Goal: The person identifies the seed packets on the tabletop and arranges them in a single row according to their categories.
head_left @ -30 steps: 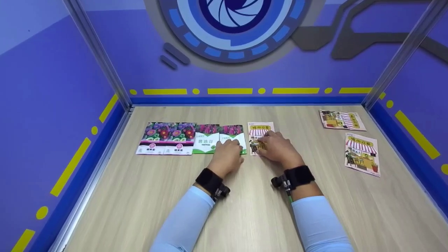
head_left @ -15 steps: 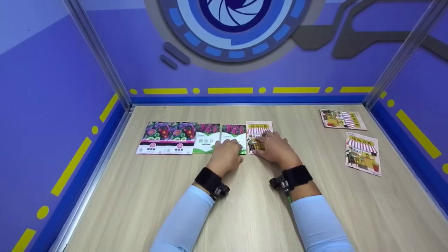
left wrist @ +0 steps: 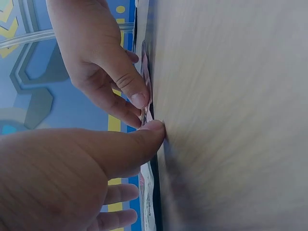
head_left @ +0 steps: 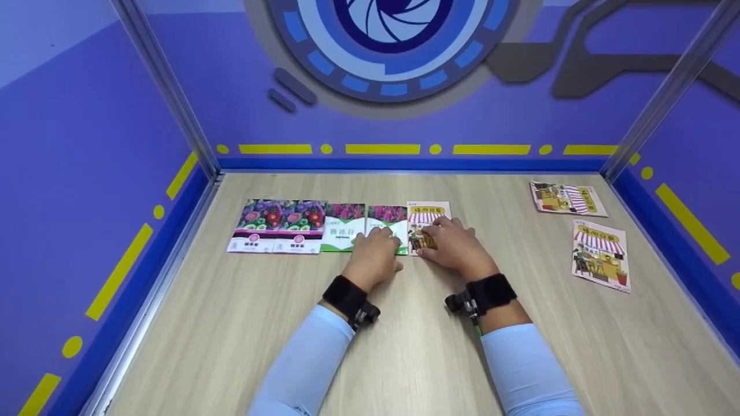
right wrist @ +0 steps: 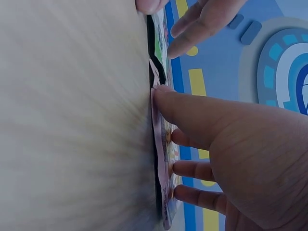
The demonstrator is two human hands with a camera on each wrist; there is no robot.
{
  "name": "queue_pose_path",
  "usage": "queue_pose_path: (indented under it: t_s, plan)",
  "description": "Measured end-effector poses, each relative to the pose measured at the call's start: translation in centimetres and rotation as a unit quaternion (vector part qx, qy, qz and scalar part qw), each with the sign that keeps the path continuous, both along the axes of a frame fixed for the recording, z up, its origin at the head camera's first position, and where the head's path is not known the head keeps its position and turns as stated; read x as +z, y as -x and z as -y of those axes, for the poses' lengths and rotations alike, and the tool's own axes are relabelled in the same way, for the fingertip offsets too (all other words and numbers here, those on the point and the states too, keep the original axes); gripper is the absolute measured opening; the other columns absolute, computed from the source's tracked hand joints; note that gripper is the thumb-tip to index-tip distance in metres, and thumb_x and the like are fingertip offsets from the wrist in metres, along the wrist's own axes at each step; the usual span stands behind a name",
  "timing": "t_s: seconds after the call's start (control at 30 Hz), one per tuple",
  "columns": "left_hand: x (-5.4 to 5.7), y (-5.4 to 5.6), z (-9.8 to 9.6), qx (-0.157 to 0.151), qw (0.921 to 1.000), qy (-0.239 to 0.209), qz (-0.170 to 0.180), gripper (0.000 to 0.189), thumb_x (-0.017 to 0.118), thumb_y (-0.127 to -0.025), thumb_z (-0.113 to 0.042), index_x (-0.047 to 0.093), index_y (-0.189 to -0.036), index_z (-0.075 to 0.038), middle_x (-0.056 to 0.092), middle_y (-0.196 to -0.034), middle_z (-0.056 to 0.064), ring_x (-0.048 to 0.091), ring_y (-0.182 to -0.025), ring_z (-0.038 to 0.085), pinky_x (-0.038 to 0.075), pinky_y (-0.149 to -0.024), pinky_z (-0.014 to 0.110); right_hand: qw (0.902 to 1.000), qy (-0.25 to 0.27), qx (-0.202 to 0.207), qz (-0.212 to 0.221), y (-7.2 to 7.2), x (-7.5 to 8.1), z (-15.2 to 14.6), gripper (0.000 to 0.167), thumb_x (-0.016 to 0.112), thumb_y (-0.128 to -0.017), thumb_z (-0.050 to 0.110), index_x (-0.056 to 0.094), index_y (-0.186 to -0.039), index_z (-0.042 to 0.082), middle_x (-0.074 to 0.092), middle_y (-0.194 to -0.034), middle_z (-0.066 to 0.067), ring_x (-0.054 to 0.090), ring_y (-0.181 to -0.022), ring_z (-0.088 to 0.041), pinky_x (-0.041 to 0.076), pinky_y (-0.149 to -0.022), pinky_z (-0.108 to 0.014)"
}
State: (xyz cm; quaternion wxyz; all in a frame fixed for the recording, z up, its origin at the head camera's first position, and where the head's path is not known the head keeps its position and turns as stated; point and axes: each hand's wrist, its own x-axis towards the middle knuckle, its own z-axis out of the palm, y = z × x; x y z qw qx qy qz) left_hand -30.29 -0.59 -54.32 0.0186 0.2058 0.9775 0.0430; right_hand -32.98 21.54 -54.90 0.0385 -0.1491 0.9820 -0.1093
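Observation:
Several flat seed packets lie in a row on the table. Its left end has two packets with pink and purple flowers (head_left: 252, 225) (head_left: 299, 225). To their right lie two green-and-white packets (head_left: 341, 228) (head_left: 384, 215). My left hand (head_left: 373, 257) rests over the lower part of the right one, its thumb at the table in the left wrist view. A pink packet with a striped awning (head_left: 426, 211) closes the row. My right hand (head_left: 457, 245) presses on this packet with extended fingers (right wrist: 192, 168); the thumb (right wrist: 185, 103) touches its near edge. Hands hide parts of both packets.
Two more pink awning packets lie apart at the right: one turned sideways (head_left: 568, 198) near the back, one slightly tilted (head_left: 601, 255) in front. Purple-blue panels (head_left: 173, 104) enclose the wooden table (head_left: 404, 346) at the back and sides.
My right hand has slid the pink packet slightly left, against the green-and-white one. A narrow gap has opened between the two green-and-white packets. My left hand has hardly moved.

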Motion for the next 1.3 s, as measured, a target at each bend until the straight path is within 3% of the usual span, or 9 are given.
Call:
queue_pose_path:
  t_s: [0.3, 0.63, 0.87, 1.03, 1.3]
  plan:
    - [0.1, 0.0, 0.2, 0.008, 0.9999, 0.008, 0.004, 0.05, 0.08, -0.099, -0.049, 0.076, -0.14, -0.022, 0.07, -0.139, 0.006, 0.064, -0.132, 0.03, 0.051, -0.11, 0.06, 1.0, 0.002, -0.006, -0.004, 0.1, 0.1, 0.1, 0.065, 0.078, -0.101, 0.052, 0.067, -0.153, 0.014, 0.056, -0.162, -0.021, 0.053, -0.145, -0.049, 0.048, -0.109, -0.079]
    - [0.5, 0.2, 0.3, 0.007, 0.9999, 0.013, 0.001, 0.052, 0.079, -0.1, -0.051, 0.074, -0.143, -0.022, 0.07, -0.143, 0.007, 0.064, -0.133, 0.031, 0.052, -0.11, 0.059, 0.9999, 0.012, -0.008, -0.002, 0.3, 0.6, 0.2, 0.065, 0.078, -0.101, 0.052, 0.066, -0.154, 0.015, 0.055, -0.162, -0.022, 0.051, -0.148, -0.05, 0.042, -0.114, -0.084]
    - [0.7, 0.3, 0.4, 0.008, 0.9999, 0.007, -0.003, 0.054, 0.082, -0.097, -0.051, 0.075, -0.141, -0.02, 0.068, -0.146, 0.006, 0.062, -0.135, 0.03, 0.051, -0.112, 0.059, 0.9997, 0.019, -0.01, -0.007, 0.8, 0.9, -0.4, 0.064, 0.077, -0.101, 0.051, 0.066, -0.153, 0.015, 0.056, -0.16, -0.022, 0.051, -0.147, -0.05, 0.044, -0.112, -0.083]
    - [0.5, -0.1, 0.4, 0.009, 0.9999, 0.007, -0.006, 0.051, 0.082, -0.098, -0.05, 0.077, -0.137, -0.019, 0.07, -0.14, 0.006, 0.063, -0.131, 0.03, 0.051, -0.111, 0.059, 0.9976, 0.05, -0.048, -0.005, 1.3, 0.8, -2.1, 0.064, 0.073, -0.104, 0.048, 0.064, -0.155, 0.011, 0.054, -0.162, -0.023, 0.051, -0.149, -0.05, 0.044, -0.113, -0.08]
    - [0.0, -0.6, 0.1, 0.011, 0.9996, 0.024, -0.008, 0.053, 0.081, -0.098, -0.052, 0.076, -0.14, -0.02, 0.071, -0.138, 0.005, 0.064, -0.13, 0.029, 0.052, -0.109, 0.057, 0.9899, 0.085, -0.112, 0.02, 1.6, 0.4, -7.9, 0.064, 0.062, -0.111, 0.044, 0.052, -0.162, 0.005, 0.042, -0.169, -0.031, 0.038, -0.157, -0.057, 0.031, -0.124, -0.081]
